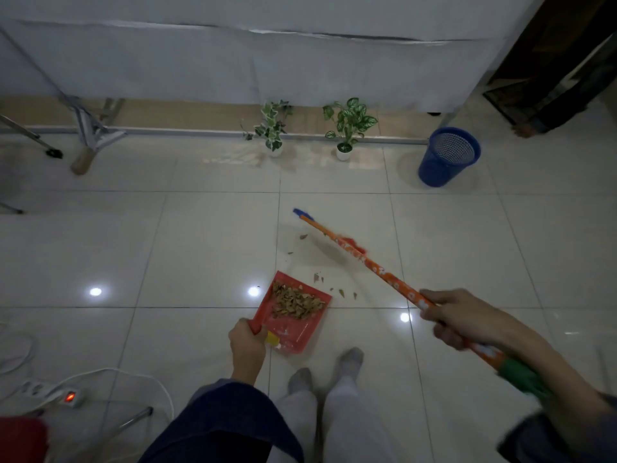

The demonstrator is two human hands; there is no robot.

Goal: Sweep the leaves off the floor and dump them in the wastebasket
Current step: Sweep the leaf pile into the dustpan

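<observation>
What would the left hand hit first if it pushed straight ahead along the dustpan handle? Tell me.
The left hand grips the red dustpan handle, pointing up and right. Pushed on, it would probably meet the leaf pile inside the pan first, then scattered leaves on the floor.

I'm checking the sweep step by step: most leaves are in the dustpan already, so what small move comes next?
Probably one more short stroke of the broom toward the red dustpan: a few loose leaves lie on the tile just past its open edge. The left hand holds the pan in place, and the right hand grips the broom.
</observation>
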